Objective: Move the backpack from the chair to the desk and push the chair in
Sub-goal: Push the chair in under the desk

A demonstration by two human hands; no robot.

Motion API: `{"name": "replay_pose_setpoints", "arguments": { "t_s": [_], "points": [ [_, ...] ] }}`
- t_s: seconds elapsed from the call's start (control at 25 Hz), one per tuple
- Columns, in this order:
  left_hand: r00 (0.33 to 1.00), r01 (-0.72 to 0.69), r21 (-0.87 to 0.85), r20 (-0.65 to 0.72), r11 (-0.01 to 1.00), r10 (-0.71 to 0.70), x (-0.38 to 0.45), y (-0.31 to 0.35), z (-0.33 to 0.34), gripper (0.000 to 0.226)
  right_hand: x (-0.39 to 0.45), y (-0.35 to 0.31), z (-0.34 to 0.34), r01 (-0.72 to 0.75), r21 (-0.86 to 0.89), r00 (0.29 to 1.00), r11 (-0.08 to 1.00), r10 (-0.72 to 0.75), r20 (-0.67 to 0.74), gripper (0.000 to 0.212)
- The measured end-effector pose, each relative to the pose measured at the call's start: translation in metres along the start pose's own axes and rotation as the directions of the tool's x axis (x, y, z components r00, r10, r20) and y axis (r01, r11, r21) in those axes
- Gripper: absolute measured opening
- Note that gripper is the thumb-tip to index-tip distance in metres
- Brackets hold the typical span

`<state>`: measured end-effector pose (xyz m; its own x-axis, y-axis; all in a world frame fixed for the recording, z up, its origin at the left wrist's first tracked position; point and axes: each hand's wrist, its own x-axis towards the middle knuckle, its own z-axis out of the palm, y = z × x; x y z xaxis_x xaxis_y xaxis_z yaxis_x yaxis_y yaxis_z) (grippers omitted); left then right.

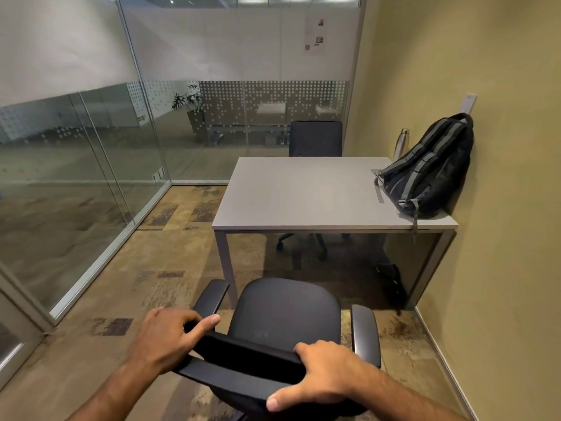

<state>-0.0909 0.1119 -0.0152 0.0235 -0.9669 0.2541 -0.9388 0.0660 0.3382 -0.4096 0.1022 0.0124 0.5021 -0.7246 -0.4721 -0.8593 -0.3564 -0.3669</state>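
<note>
**Chair gripped, backpack already on desk**

Both hands, left hand [165, 337] and right hand [318, 372], were clamped on the chair [285, 314] backrest. The backpack [431, 168] was seen on the desk [303, 192], against the wall. Pushing-in was judged underway; a straight forward roll under the desk was called for.

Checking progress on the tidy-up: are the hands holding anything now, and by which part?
Both hands grip the near chair by the top edge of its backrest: left hand at the left end, right hand at the right.
</note>
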Motion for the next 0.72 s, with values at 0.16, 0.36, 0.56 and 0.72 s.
{"name": "replay_pose_setpoints", "arguments": {
  "t_s": [0.16, 0.36, 0.56, 0.72],
  "points": [
    [0.989, 0.096, 0.114, 0.101, 0.989, -0.107, 0.003, 0.049, 0.013, 0.091, -0.013, 0.048, -0.011, -0.039, -0.120, 0.991, 0.992, 0.023, -0.134, 0.108],
    [0.955, 0.125, 0.188, 0.242, 0.974, -0.169, 0.004, 0.112, 0.029, 0.102, -0.026, 0.100, -0.024, -0.089, -0.179, 0.968, 0.980, 0.042, -0.249, 0.096],
    [0.957, 0.086, 0.155, 0.263, 0.984, -0.125, -0.007, 0.145, 0.038, 0.104, -0.042, 0.128, -0.020, -0.138, -0.207, 0.945, 0.969, 0.067, -0.320, 0.083],
    [0.956, 0.066, 0.149, 0.275, 0.987, -0.105, -0.011, 0.165, 0.043, 0.101, -0.062, 0.143, -0.014, -0.147, -0.164, 0.943, 0.975, 0.088, -0.320, 0.078]
  ]
}}
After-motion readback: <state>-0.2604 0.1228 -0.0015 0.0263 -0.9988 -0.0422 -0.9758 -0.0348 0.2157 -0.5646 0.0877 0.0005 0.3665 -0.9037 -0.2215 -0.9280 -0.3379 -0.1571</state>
